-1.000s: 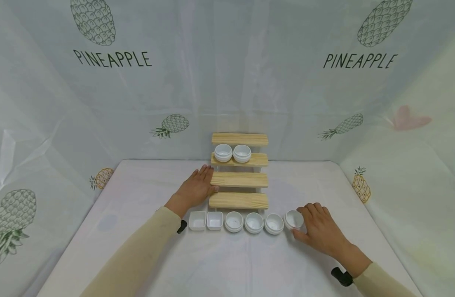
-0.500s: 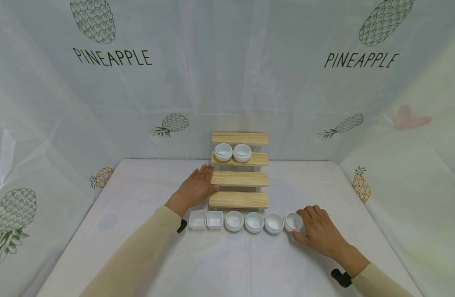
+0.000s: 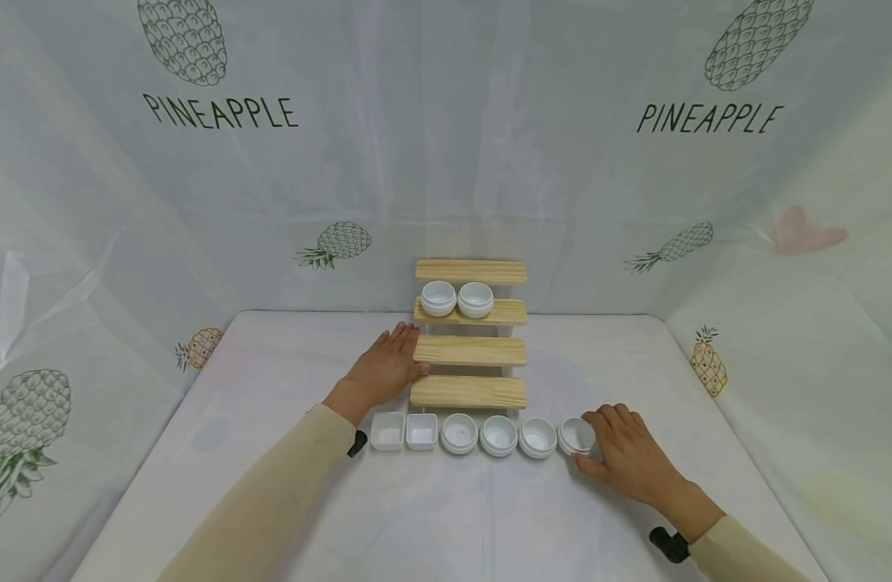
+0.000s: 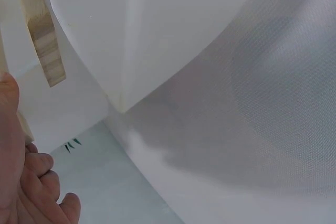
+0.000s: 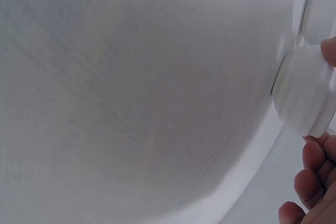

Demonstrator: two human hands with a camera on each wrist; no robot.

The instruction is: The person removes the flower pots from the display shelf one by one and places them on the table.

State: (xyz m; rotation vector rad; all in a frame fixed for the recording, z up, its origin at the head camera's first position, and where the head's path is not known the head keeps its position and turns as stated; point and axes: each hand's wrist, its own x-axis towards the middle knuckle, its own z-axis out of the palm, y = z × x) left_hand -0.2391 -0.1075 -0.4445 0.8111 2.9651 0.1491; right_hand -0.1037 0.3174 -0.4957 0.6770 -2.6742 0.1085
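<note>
My left hand [image 3: 382,373] is at the left end of a stepped wooden display rack [image 3: 469,393], thumb at the front edge of the second plank from the bottom and fingers along its end. The left wrist view shows that plank's end between the thumb and curled fingers [image 4: 39,169]. My right hand [image 3: 633,457] pinches a small round white bowl [image 3: 577,436], the rightmost of a row on the table; in the right wrist view thumb and index finger sit on opposite sides of this bowl [image 5: 302,90]. Two similar round bowls [image 3: 456,300] stand side by side on the rack's third plank.
Left of the held bowl, the row before the rack has three round white bowls [image 3: 498,436] and two square white dishes [image 3: 404,432]. A white cloth covers the table [image 3: 446,525]. Pineapple-printed cloth [image 3: 446,162] hangs behind and at both sides.
Between the earlier frames and now, my right hand dips slightly at the rightmost bowl, fingers staying around it. The left hand, rack and other bowls keep their places.
</note>
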